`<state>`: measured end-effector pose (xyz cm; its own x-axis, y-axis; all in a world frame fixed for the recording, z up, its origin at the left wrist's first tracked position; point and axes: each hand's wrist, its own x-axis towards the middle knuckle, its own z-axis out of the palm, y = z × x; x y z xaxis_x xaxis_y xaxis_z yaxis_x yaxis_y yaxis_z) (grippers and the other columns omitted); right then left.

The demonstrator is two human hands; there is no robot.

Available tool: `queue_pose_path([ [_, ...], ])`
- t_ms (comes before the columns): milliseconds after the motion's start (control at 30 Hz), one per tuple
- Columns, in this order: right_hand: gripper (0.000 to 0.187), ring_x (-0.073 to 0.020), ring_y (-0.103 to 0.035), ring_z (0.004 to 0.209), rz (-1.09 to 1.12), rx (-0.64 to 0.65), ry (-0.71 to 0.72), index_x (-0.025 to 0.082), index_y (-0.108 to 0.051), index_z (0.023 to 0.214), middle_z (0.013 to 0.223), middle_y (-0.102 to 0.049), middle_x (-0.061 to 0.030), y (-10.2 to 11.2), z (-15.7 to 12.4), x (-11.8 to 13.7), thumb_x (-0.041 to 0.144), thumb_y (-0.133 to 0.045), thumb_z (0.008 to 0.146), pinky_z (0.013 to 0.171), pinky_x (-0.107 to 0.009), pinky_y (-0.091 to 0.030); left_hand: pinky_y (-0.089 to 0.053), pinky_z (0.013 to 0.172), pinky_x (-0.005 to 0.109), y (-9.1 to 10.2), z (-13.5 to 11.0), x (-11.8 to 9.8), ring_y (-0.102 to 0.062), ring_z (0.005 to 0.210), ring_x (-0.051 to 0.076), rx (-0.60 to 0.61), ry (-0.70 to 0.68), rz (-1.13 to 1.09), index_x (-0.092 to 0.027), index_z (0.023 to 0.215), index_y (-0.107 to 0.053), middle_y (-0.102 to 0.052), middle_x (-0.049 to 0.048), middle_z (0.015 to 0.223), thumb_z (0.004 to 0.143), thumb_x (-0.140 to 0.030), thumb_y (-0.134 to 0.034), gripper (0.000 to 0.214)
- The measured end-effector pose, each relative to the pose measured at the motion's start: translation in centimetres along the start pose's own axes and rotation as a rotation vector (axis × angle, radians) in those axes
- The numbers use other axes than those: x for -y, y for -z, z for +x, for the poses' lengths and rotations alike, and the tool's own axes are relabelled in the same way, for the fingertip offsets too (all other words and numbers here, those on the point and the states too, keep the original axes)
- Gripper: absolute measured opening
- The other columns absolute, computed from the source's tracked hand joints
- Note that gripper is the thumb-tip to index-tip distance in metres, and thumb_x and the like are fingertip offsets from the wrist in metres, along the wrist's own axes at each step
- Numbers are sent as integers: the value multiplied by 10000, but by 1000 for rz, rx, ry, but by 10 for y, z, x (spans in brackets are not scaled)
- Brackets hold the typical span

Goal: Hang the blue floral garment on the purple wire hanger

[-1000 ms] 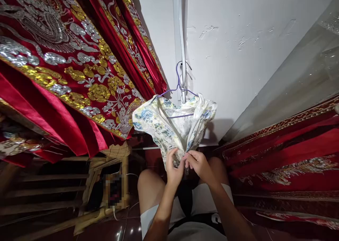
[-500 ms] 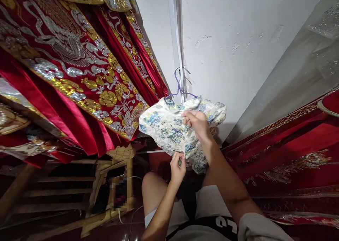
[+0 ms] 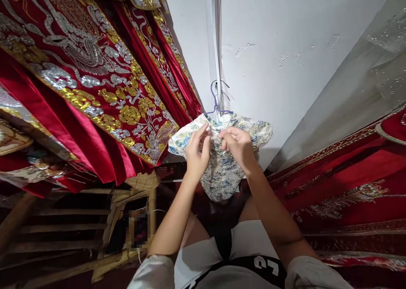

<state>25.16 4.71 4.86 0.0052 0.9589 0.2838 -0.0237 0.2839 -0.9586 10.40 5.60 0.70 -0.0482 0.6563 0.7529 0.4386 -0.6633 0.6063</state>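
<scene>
A white garment with blue and yellow flowers (image 3: 218, 174) hangs by its neck from a purple wire hanger (image 3: 216, 103). Pinched fingers of my right hand (image 3: 239, 147) are at the front of it, just below the collar, on the cloth; any small part between the fingertips is hidden. My left hand (image 3: 198, 151) is over the left side of the chest, thumb and fingers apart, with its fingertips near the collar. Both hands cover part of the upper front, while the lower part hangs loose below them.
The hanger hooks onto a white upright rail (image 3: 215, 39) against a white wall (image 3: 269, 26). Red embroidered hangings (image 3: 127, 98) crowd the left, and red beaded fabric (image 3: 342, 183) fills the right. A bamboo seat (image 3: 109, 234) with a blurred device stands at lower left.
My left hand has left the lower front edge and risen to the collar area, its fingers spreading. The right hand stays pinched near the collar. The garment's lower part has swung and hangs straighter.
</scene>
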Motion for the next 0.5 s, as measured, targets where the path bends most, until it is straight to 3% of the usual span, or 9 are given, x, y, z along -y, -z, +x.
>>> queue_pose_path([
  [67, 235, -95, -369, 486, -1, -4, 19, 179, -637, 760, 524, -452, 61, 3, 1, 1, 369, -619, 897, 489, -244, -277, -521, 904, 352, 1, 27, -10, -657, 980, 203, 97, -73, 46, -213, 1083, -692, -712, 72, 1053, 1031, -303, -535, 188],
  [133, 241, -90, -303, 478, -8, -15, 19, 185, -621, 752, 530, -381, 73, 4, 4, -7, 378, -612, 897, 477, -253, -217, -507, 872, 331, 0, 38, -15, -643, 937, 198, 182, -104, 100, -196, 947, -662, -694, 63, 971, 1024, -273, -542, 162],
  [300, 251, -106, -313, 497, -66, -26, -15, 206, -574, 713, 556, -416, 54, 0, 14, -59, 381, -584, 892, 497, -269, -208, -455, 790, 299, 1, 31, -21, -592, 840, 185, 265, -43, 164, -187, 894, -575, -627, 49, 884, 1027, -232, -494, 162],
  [400, 297, -117, -311, 508, -183, 15, -49, 220, -508, 628, 529, -375, 52, -2, 9, -92, 367, -590, 873, 516, -279, -206, -441, 743, 260, 24, 34, -20, -569, 783, 159, 131, 48, 55, -185, 905, -605, -609, 17, 824, 1027, -303, -517, 191],
  [500, 327, -118, -306, 515, -198, 56, -64, 222, -473, 593, 522, -315, 59, 0, -11, -112, 371, -581, 863, 528, -282, -201, -455, 707, 219, 60, 42, 7, -562, 735, 131, -146, 171, -141, -177, 877, -651, -614, -5, 787, 969, -371, -636, 215],
])
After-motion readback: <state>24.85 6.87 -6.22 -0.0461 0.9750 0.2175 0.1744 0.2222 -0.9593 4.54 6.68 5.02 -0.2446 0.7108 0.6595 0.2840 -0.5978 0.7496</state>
